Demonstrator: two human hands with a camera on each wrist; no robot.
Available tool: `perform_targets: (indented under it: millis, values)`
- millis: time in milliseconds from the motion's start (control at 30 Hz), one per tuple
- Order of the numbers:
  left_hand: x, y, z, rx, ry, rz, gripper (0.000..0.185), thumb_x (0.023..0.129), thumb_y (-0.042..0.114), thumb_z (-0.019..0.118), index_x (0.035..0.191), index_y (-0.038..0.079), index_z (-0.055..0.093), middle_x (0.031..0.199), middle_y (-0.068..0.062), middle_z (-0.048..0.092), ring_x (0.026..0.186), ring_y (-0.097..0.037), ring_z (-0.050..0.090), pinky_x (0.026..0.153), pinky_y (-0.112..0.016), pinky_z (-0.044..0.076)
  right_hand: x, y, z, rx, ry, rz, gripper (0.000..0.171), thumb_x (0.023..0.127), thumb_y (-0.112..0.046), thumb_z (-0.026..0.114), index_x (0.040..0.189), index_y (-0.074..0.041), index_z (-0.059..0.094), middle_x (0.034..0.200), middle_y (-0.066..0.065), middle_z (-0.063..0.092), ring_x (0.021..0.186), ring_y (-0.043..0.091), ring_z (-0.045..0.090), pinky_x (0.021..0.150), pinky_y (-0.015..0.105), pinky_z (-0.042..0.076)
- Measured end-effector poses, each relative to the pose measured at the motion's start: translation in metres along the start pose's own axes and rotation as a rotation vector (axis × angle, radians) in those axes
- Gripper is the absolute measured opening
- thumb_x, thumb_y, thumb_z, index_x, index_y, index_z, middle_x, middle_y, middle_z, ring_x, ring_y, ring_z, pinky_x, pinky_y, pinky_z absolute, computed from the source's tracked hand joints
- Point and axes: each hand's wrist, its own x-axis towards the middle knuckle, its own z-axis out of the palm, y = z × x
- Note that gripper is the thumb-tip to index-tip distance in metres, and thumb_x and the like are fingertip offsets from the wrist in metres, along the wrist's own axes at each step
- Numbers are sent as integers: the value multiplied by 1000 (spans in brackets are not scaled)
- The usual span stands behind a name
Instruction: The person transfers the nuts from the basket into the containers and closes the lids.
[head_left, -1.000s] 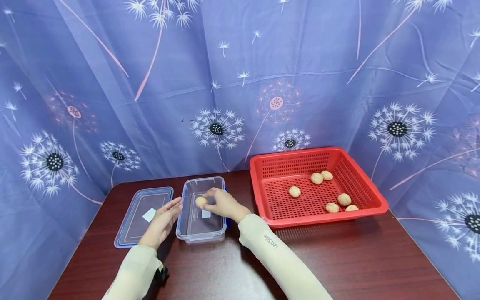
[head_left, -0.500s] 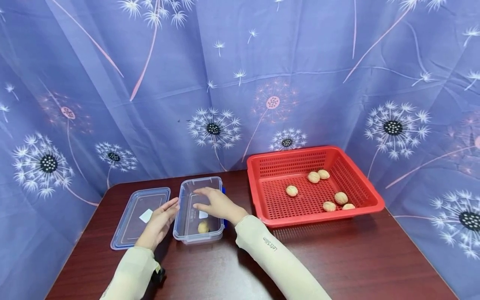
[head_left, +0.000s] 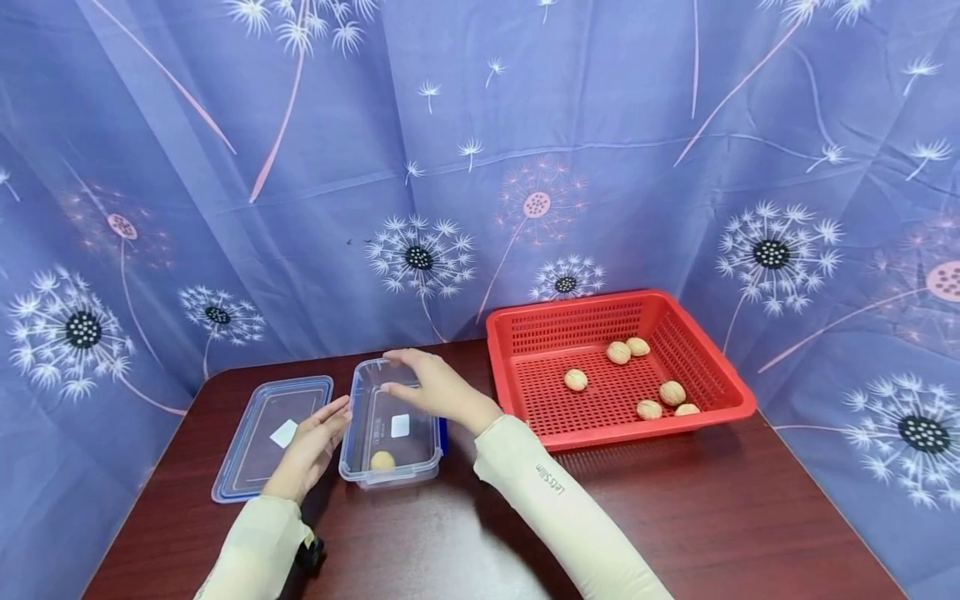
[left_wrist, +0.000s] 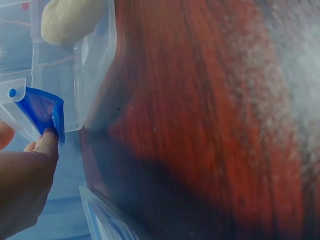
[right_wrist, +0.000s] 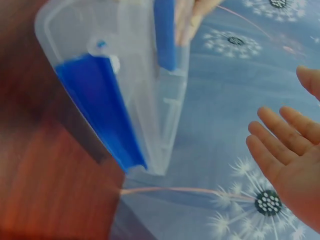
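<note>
My left hand (head_left: 309,448) rests flat against the left side of the clear box (head_left: 390,423), fingers straight, a fingertip (left_wrist: 47,141) touching its blue clip (left_wrist: 42,111). My right hand (head_left: 435,387) hovers over the box's far end, fingers loose and apart, holding nothing. One walnut (head_left: 382,460) lies in the box's near end. The lid (head_left: 272,435) lies just left. The red basket (head_left: 712,367) at right holds six walnuts.
</note>
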Motion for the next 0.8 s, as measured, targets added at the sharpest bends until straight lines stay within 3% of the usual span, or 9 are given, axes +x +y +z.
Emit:
perform_targets:
  millis: [367,667,800]
  values:
    - [-1,-1,-1,-5,-13,19,56,100,0,43,151,-4,18,156,-18,21,142,-21,21,109,-16,30,-3,5,-49,118,100,30,53,94,-30,63,140,-7,48,131,11,59,120,24,54,103,35,45]
    - [-1,0,0,11,-9,34,56,100,1,43,150,-5,19,156,-19,21,142,-24,21,110,-19,30,-14,31,-105,224,278,103,47,94,-24,64,135,-6,52,126,16,60,114,28,57,102,42,45]
    - [-1,-2,0,6,0,33,56,99,0,44,150,-6,20,155,-20,21,138,-16,30,108,-17,33,-24,50,-126,269,334,136,45,94,-22,64,133,-3,53,126,20,59,113,29,58,101,40,46]
